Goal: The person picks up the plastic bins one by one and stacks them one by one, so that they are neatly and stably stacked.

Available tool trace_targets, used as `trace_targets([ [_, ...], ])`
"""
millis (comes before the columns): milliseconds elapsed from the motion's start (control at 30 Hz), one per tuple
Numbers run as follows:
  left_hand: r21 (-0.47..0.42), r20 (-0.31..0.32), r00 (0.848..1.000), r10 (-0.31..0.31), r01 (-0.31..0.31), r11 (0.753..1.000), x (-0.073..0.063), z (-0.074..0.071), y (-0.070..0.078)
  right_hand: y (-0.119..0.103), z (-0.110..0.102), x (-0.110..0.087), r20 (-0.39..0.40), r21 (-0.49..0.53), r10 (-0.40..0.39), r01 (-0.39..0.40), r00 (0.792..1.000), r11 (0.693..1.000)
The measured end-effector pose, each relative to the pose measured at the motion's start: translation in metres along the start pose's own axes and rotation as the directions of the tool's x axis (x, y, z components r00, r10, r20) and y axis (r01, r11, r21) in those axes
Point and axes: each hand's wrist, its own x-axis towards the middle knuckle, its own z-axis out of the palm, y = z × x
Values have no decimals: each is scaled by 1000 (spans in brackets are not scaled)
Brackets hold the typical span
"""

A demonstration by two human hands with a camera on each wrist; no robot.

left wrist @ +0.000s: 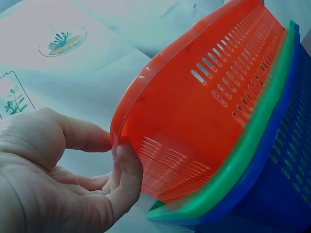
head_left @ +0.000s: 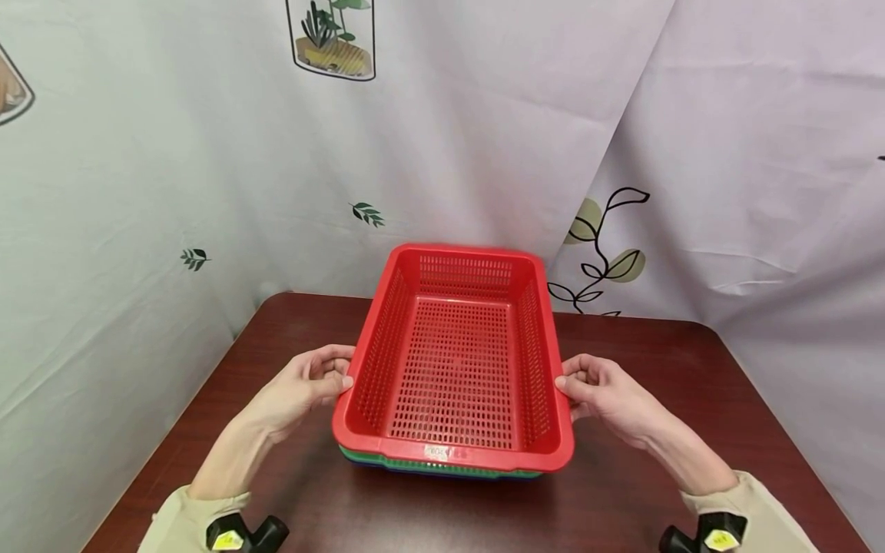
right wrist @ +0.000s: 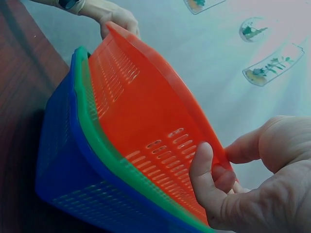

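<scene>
A red perforated plastic basket [head_left: 456, 369] is at the middle of the table in the head view. My left hand [head_left: 307, 384] pinches its left rim, thumb on top and fingers beneath. On the opposite rim my right hand [head_left: 604, 392] pinches in the same way. Both wrist views show the red basket raised part of the way out of a green basket [left wrist: 238, 155], which sits inside a blue basket [right wrist: 73, 145]. From the head, only thin green and blue edges show below the red front rim. The red basket's inside holds nothing.
The dark reddish-brown table [head_left: 622, 491] carries the nested baskets. Behind it and along the left side hangs a pale cloth [head_left: 456, 153] printed with plants and jars. Black wrist cameras are strapped over both sleeves.
</scene>
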Motion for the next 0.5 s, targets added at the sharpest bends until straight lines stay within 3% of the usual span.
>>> trace_targets([
  [500, 76, -40, 999, -22, 25, 997, 0, -2, -6, 3, 3, 6, -37, -52, 43, -45, 998, 998],
])
